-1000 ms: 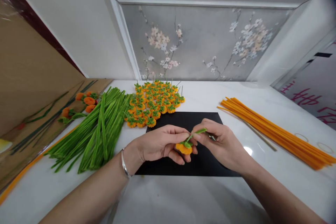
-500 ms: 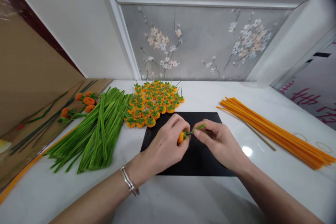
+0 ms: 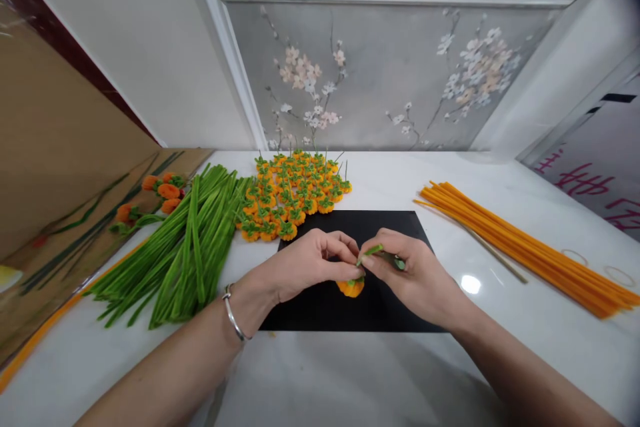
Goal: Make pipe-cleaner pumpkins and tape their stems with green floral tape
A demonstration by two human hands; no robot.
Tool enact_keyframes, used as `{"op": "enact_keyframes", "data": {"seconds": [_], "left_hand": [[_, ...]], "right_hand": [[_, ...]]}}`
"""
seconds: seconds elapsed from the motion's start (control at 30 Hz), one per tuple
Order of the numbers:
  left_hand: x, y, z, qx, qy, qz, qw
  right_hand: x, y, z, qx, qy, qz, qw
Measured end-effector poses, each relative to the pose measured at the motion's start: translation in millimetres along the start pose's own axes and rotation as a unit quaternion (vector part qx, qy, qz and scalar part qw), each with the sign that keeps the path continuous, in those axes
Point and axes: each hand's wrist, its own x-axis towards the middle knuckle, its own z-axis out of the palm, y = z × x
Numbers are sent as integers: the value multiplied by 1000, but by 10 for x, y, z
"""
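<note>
Over the black mat [image 3: 320, 313], my left hand [image 3: 315, 263] is closed, its thumb and fingers pinching the top of a small orange flower [image 3: 351, 288] that hangs below the fingertips. My right hand [image 3: 410, 270] meets it from the right, closed on a short green stem piece [image 3: 373, 250] that slants up between thumb and forefinger. The fingertips of both hands nearly touch above the flower. Where the stem joins the flower is partly hidden by the fingers.
Finished orange flowers [image 3: 295, 193] with green tops stand behind the mat. Green fuzzy stems [image 3: 195, 247] lie at left, near orange blooms [image 3: 169, 191] on cardboard. Orange fuzzy stems [image 3: 525, 250] and a thin stick [image 3: 500, 260] lie at right.
The flower has turned and now hangs lower, beneath my left fingertips. My left hand has rolled, with its thumb now in view, and my right hand has shifted slightly left.
</note>
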Motion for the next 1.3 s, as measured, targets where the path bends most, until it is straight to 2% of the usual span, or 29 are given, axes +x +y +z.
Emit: {"op": "enact_keyframes", "data": {"seconds": [0.27,0.47,0.7,0.9,1.03,1.1,1.2,1.3], "left_hand": [[55,-56,90,132,98,27,986],[44,-52,219,277,182,105,937],[50,-30,272,358,228,157,892],[52,-51,267,379,247,152,879],[53,-94,295,397,258,179,863],[46,-63,287,384,243,176,873],[26,50,196,305,154,115,933],[20,122,49,145,57,22,988]], "right_hand": [[-3,-1,66,-59,27,-3,998],[-3,22,95,-54,59,22,997],[15,26,97,-9,51,82,995],[-3,13,108,-10,50,104,993],[-13,8,114,-27,54,92,994],[-13,12,98,-36,58,71,995],[-9,13,44,-44,53,40,997],[-3,0,-14,-31,33,30,999]]}}
